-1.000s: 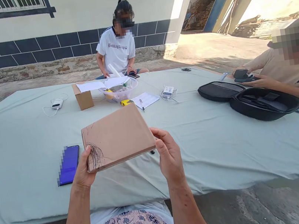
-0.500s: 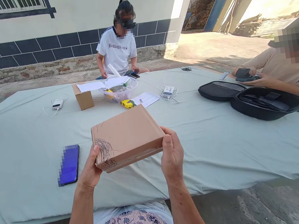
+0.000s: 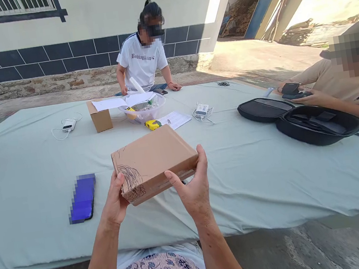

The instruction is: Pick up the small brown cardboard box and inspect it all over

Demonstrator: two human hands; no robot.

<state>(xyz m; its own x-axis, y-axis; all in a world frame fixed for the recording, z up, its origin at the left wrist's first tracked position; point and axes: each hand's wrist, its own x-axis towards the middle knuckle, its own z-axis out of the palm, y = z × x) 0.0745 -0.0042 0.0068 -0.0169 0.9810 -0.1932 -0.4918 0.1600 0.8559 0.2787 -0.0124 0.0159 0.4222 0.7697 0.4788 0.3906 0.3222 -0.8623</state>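
Note:
A brown cardboard box (image 3: 156, 160) with dark pen scribbles on its left corner is held tilted above the cloth-covered table. My left hand (image 3: 115, 200) grips that scribbled corner, thumb on the side and fingers hidden beneath. At the opposite end, my right hand (image 3: 192, 186) has its thumb against the near face and its fingers at the right corner. A small dark bit shows under the box by the right palm, too little to name. To the left of my left hand lies a phone (image 3: 84, 198) with a blue screen.
On the tablecloth (image 3: 30, 174) are a small carton (image 3: 100, 119), a plastic basin (image 3: 158, 104), a yellow tape measure (image 3: 153, 125), a paper sheet (image 3: 177, 119), and white devices with cables. An open black case (image 3: 319, 124) lies right. Two people sit across and at right.
My right hand has shifted its hold, the thumb moving left along the near face. The box has moved slightly right. The person across has put a hand on the table edge.

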